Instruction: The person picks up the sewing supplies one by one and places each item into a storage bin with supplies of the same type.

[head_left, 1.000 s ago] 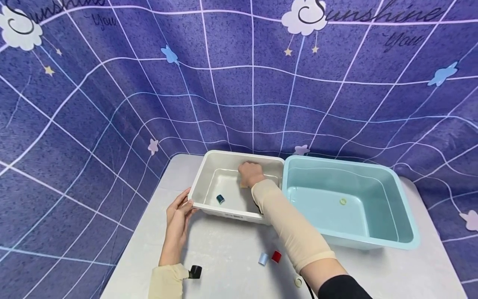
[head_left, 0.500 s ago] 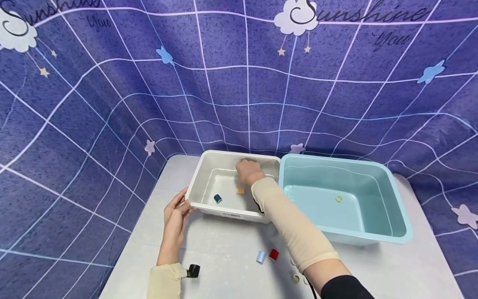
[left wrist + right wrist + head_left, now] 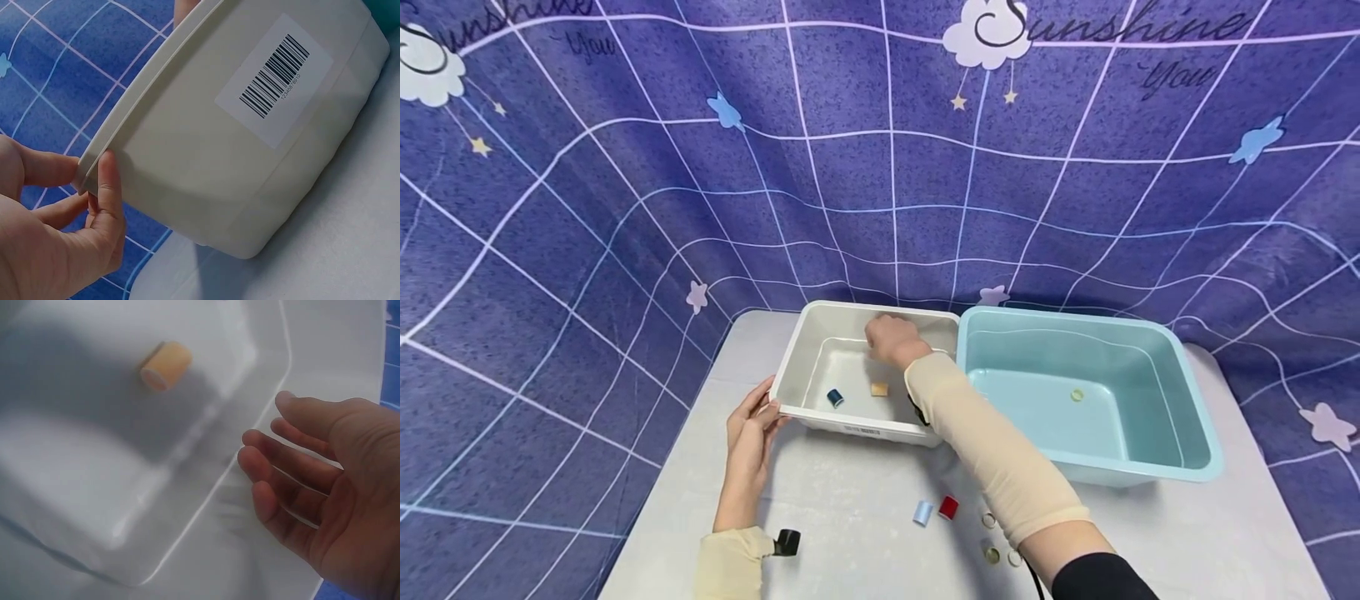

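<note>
My left hand (image 3: 748,446) pinches the rim of a white plastic bin (image 3: 865,428) at its near left corner. The left wrist view shows thumb and fingers (image 3: 109,187) on that corner, beside a barcode label (image 3: 275,78). Inside the bin, my right hand (image 3: 331,481) hovers with loosely bent fingers and nothing between them. An orange thread spool (image 3: 167,365) lies on the bin floor, apart from the fingertips. To its left is a dark teal thread spool (image 3: 835,398).
A light blue tub (image 3: 1202,408) stands against the bin's right side, with a small pale ring (image 3: 1077,395) inside. In front on the table lie a light blue spool (image 3: 922,512), a red spool (image 3: 948,507) and several small rings (image 3: 992,555). A patterned curtain (image 3: 850,167) hangs behind.
My right hand has come away from the orange thread spool, which now shows fully on the bin floor. The left hand keeps its hold on the rim. The head view has shifted slightly.
</note>
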Motion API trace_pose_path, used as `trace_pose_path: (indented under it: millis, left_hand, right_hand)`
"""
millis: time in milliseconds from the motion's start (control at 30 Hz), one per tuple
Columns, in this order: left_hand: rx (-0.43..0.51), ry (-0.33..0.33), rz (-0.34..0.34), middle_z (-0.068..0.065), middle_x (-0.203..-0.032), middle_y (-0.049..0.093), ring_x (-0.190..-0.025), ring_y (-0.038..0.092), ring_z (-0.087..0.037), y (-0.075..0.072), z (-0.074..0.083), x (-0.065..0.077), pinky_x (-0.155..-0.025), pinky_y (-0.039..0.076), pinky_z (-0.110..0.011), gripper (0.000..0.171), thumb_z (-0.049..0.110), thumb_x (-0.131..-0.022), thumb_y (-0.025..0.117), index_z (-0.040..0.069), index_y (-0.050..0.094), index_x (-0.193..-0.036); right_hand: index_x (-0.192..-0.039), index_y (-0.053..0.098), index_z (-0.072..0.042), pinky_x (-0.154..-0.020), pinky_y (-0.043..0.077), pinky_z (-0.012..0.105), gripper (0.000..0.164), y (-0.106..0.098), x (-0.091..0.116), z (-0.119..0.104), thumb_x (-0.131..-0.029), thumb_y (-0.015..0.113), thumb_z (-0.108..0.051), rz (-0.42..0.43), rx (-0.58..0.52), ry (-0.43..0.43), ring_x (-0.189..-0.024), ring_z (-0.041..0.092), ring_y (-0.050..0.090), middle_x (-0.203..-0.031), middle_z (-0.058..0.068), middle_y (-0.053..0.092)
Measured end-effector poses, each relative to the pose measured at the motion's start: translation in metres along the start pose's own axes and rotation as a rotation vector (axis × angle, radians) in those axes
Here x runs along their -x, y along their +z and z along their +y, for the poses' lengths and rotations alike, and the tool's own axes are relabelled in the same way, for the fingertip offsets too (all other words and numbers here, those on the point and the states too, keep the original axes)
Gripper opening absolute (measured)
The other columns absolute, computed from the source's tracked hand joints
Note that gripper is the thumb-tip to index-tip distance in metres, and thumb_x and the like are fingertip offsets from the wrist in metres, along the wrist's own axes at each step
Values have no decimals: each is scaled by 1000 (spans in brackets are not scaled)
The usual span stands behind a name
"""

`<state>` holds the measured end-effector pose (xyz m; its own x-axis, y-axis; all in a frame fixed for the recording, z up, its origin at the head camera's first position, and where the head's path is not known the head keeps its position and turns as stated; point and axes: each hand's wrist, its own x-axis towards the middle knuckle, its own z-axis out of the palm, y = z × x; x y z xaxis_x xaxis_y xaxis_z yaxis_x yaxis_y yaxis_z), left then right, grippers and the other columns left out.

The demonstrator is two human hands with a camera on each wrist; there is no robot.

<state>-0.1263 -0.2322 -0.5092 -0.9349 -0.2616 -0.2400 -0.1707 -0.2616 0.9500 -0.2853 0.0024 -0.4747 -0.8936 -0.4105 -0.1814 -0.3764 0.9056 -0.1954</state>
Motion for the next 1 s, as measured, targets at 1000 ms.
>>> trace_pose_path:
  millis: [1000]
  left_hand:
    - [20, -20, 3, -1, -123, 66, -94, 69, -4, 1, 0, -1, -80, 63, -17, 50, -6, -103, 52, 3, 51, -152]
  right_hand:
    - [-115, 75, -17, -84, 62, 42, 23, -43, 26, -23, -97, 75, -31, 58, -119, -120, -98, 20, 71, -105, -1, 77]
